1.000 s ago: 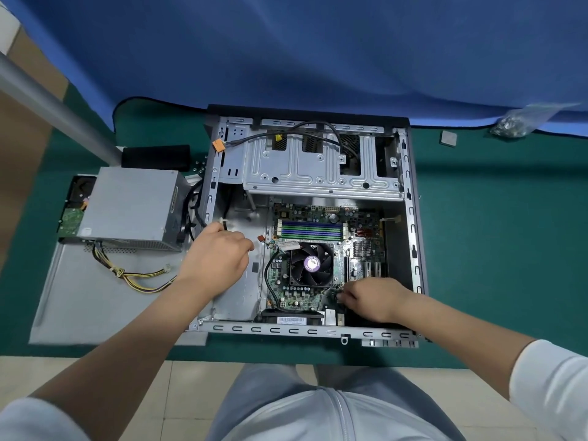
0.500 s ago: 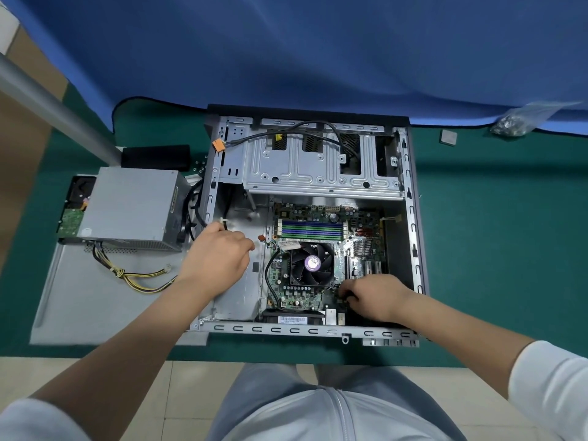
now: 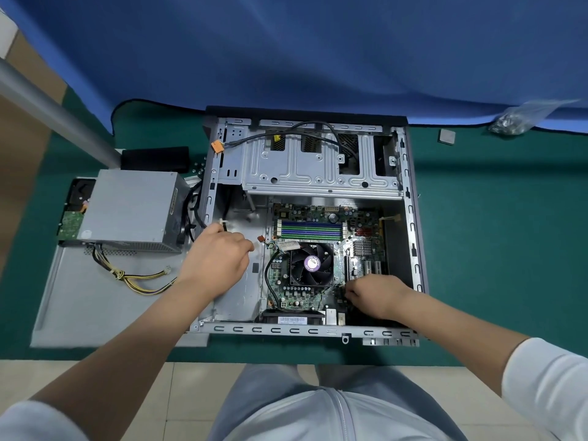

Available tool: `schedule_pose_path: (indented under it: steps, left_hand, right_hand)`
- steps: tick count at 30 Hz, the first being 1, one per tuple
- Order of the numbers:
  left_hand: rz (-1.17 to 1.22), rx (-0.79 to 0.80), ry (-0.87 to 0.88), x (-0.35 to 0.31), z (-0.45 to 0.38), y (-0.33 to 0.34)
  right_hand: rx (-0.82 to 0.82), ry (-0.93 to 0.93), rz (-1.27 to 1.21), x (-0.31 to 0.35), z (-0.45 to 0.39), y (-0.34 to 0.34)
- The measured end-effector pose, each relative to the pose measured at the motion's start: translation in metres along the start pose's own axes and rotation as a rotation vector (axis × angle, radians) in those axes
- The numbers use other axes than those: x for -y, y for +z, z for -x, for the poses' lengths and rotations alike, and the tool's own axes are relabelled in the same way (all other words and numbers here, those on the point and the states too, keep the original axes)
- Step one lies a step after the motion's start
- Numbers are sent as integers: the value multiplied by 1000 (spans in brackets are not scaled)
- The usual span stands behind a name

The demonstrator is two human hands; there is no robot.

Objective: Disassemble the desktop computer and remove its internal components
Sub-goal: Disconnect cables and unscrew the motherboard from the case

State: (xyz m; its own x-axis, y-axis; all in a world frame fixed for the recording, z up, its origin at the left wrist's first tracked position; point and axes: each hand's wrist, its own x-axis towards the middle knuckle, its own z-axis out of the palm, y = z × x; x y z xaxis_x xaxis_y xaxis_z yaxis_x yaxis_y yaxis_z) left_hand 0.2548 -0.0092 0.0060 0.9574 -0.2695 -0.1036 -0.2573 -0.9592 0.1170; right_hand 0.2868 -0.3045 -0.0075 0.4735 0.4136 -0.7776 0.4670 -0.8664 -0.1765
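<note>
The open desktop case lies flat on the green table. Inside it are the motherboard, a black CPU fan and memory sticks. My left hand is inside the case's left bay, fingers curled, gripping a black cable with a white tie. My right hand rests on the motherboard's lower right corner. Its curled fingers pinch a small part there, which the fingers hide.
A grey power supply with yellow wires sits on the removed side panel, left of the case, over a hard drive. The drive cage spans the case's far end. A screw bag and a small chip lie far right.
My right hand has shifted very slightly over the board's lower right corner. My left hand stays where it was, holding the cable.
</note>
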Motion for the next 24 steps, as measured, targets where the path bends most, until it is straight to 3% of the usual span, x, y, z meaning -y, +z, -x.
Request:
schedule_pose_path:
  steps: [13,24]
  left_hand:
    - [-15,41,-27,0,0,-1]
    - [-23,68,-35,-1,0,-2]
  right_hand:
    - [46,47,-203,3,-1,0]
    - [34,65,-167,3,-1,-2]
